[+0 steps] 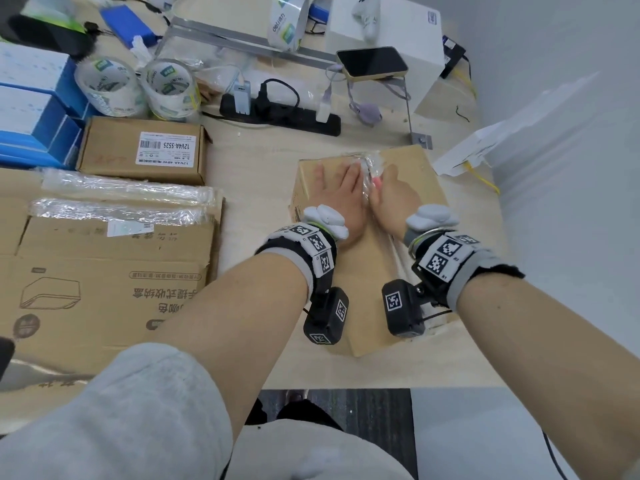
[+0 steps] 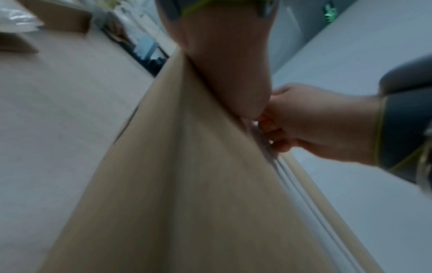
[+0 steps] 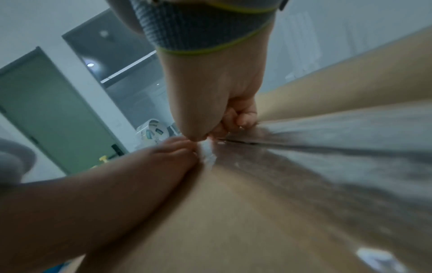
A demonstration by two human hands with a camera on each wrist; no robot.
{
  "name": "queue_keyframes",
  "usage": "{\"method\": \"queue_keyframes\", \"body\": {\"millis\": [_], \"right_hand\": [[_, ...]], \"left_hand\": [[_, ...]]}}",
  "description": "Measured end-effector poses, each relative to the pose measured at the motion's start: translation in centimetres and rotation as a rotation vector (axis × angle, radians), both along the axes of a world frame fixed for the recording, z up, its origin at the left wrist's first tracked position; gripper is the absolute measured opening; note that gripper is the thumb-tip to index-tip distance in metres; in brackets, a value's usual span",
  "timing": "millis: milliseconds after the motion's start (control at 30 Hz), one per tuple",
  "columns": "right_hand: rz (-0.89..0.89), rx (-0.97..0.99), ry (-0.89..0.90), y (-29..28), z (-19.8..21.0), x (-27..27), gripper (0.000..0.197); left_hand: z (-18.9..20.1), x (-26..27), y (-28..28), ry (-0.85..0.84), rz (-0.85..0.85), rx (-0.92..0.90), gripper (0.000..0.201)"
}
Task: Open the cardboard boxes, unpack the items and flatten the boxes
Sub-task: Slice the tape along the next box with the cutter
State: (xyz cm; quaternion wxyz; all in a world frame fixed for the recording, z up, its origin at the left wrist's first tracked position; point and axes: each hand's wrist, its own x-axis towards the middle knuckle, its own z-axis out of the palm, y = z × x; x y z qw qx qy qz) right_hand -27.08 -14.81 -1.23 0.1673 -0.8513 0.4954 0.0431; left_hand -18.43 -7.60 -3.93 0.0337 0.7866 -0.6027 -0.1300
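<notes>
The right hand (image 1: pixel 389 192) pinches the clear tape (image 1: pixel 370 168) on the cardboard box (image 1: pixel 408 174); the seam runs lengthwise toward the person. The left hand (image 1: pixel 341 188) presses flat just beside it.

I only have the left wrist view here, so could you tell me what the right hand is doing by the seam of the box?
Observer: The right hand pinches the clear tape peeling off the box top.
Operator: Thank you. Is the left hand gripping anything?
Observer: No, the left hand lies flat on the box top, fingers straight, beside the tape.
Operator: Are other boxes done already?
Observer: Flattened cardboard lies left of the box; a smaller closed box sits behind it.
</notes>
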Motion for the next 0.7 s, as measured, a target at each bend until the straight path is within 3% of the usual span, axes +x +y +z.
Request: {"method": "queue_keyframes", "body": {"millis": [233,700], "right_hand": [[-0.041,0.063,-0.228,0.4,1.0,-1.8,0.029],[0.014,0.07,0.045,-0.4,1.3,0.1,0.032]], "left_hand": [[0.2,-1.5,1.0,-0.014,-0.036,0.026,0.061],[-0.7,-2.1,1.6,-0.048,-0.022,-0.016,0.069]]}}
